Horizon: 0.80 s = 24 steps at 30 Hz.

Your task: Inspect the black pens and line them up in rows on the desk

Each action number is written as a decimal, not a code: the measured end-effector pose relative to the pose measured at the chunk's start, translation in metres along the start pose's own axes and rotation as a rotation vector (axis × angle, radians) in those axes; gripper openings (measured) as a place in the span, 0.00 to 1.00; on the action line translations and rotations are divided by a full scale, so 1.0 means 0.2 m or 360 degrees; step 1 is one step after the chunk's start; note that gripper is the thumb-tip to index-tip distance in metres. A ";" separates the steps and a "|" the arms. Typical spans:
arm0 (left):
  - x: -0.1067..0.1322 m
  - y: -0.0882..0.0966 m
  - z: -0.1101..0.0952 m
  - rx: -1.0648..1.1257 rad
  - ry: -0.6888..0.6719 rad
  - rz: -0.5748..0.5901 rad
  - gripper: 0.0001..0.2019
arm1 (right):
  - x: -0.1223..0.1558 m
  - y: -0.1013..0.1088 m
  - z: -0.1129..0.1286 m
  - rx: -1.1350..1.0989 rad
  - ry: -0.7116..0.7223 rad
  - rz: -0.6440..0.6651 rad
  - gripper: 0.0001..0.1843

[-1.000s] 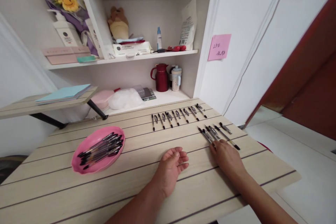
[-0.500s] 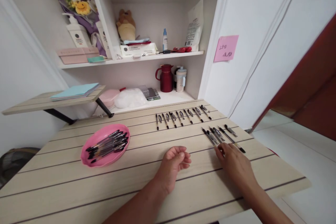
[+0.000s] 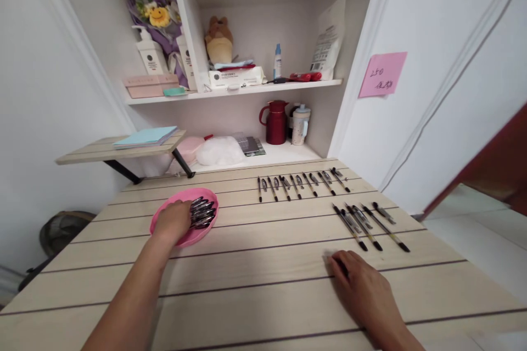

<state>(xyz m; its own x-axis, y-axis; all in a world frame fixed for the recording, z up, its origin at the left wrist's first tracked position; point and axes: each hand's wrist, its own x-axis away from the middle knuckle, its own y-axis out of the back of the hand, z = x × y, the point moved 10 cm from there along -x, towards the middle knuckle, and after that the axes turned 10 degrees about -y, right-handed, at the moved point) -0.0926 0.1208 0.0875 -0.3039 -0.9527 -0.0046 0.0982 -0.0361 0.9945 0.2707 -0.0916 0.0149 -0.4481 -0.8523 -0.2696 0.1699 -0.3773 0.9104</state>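
My left hand (image 3: 173,222) reaches into the pink bowl (image 3: 185,196) at the left of the table. Its fingertips are hidden behind the hand, beside a heap of capped black pens (image 3: 202,211); whether they grip one cannot be seen. My right hand (image 3: 362,288) rests on the table with its fingers curled in and no pen showing in it. Just beyond it lies a short row of uncapped pens (image 3: 387,228) with loose caps (image 3: 382,211) beside them. Farther back stretches a longer row of uncapped pens (image 3: 310,185), also with caps alongside.
A small raised shelf (image 3: 119,149) with blue paper (image 3: 146,136) stands at the table's back left. Behind the table, a cabinet holds a red jug (image 3: 275,123), a cup (image 3: 300,125) and bottles. A pink note (image 3: 382,75) sticks to the right wall.
My left hand has moved from the table's middle leftward into the bowl. The right hand has drawn back from the near pens. The view has turned slightly left.
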 end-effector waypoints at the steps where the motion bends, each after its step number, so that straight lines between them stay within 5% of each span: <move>1: 0.00 -0.04 0.03 -0.0023 0.0026 0.0068 0.16 | 0.00 -0.01 0.00 0.0001 -0.0006 0.0014 0.16; 24: 0.02 -0.05 -0.02 0.0157 -0.0240 0.0087 0.07 | -0.01 -0.04 -0.04 -0.0001 -0.0098 0.0169 0.17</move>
<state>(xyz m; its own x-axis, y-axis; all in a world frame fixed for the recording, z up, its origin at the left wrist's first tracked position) -0.0919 0.1164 0.0768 -0.4401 -0.8960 0.0581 0.0273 0.0513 0.9983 0.2776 -0.0908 0.0050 -0.4804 -0.8638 -0.1518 0.2197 -0.2860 0.9327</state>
